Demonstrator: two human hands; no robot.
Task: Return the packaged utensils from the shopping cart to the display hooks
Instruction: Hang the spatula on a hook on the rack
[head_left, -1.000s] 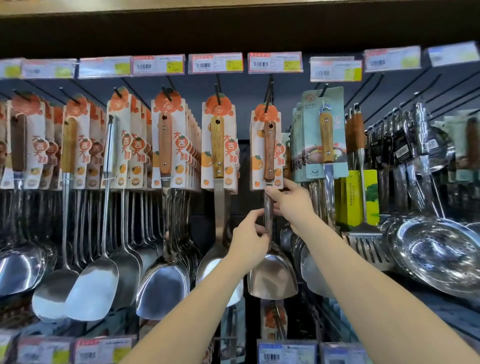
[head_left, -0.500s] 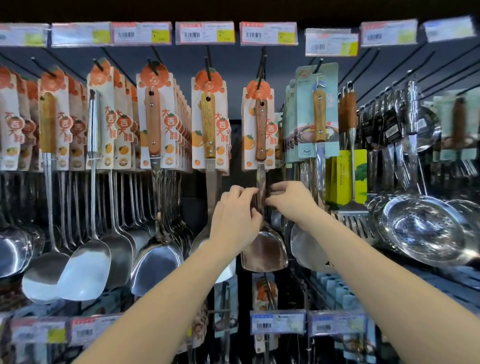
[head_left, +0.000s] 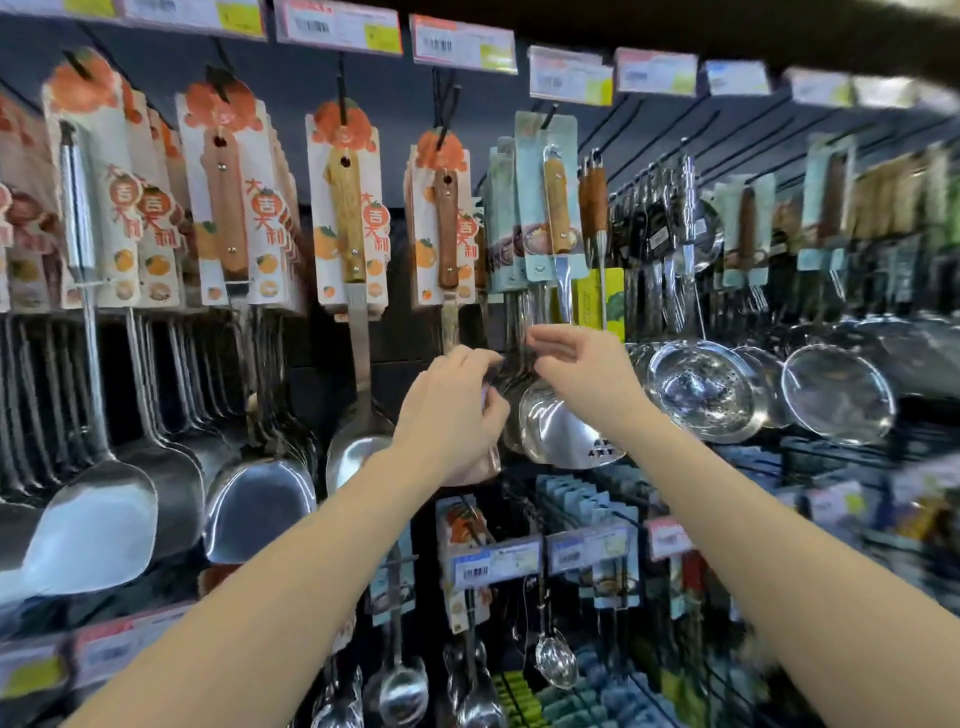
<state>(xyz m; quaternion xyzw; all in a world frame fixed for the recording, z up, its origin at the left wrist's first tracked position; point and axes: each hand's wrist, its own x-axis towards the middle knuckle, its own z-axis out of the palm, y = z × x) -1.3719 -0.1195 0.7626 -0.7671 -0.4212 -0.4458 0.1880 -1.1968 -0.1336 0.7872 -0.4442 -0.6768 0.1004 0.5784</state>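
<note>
A packaged spatula (head_left: 445, 228) with a wooden handle and an orange-printed card hangs on a display hook (head_left: 441, 111) at the centre of the rack. Its steel shaft runs down behind my left hand (head_left: 449, 415), whose fingers curl around it just above the blade. My right hand (head_left: 584, 371) is a little to the right, fingers spread and pointing left, in front of hanging ladle shafts with nothing in it. No shopping cart is in view.
Rows of carded spatulas (head_left: 345, 208) and turners (head_left: 228, 208) hang to the left. A blue-carded ladle (head_left: 553, 208) and steel strainers (head_left: 704, 384) hang to the right. Price tags (head_left: 462, 49) line the top rail, and smaller utensils (head_left: 556, 660) hang below.
Both hands have slid down the spatula's shaft. My right hand has let go and shifted right. The view has moved closer and tilted to the right.
</note>
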